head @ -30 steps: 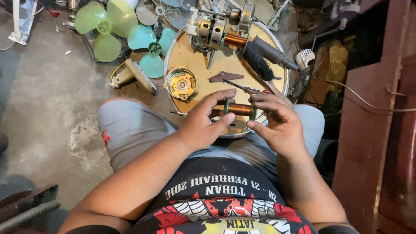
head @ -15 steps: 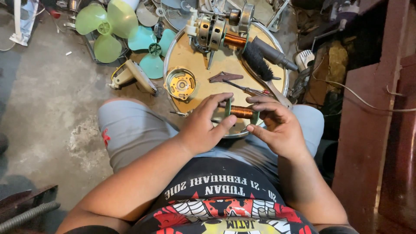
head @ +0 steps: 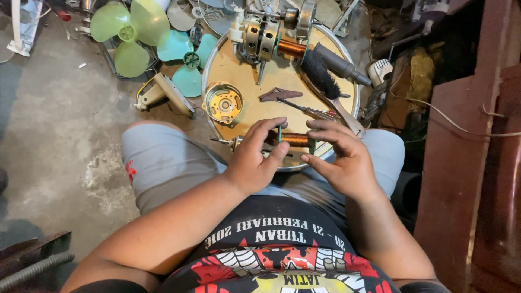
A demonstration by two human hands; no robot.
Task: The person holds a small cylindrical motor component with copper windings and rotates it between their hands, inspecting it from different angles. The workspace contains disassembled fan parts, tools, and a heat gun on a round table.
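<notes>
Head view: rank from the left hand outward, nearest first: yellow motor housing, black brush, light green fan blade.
From the left hand:
1. Yellow motor housing, just above it on the round tray.
2. Black brush, upper right on the tray.
3. Light green fan blade, far upper left on the floor.

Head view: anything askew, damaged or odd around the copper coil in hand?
Nothing looks damaged. Both hands, left hand and right hand, hold the copper-wound coil level over the round tan tray. Loose green fan blades and a black bristle brush lie scattered, not spilled.
</notes>
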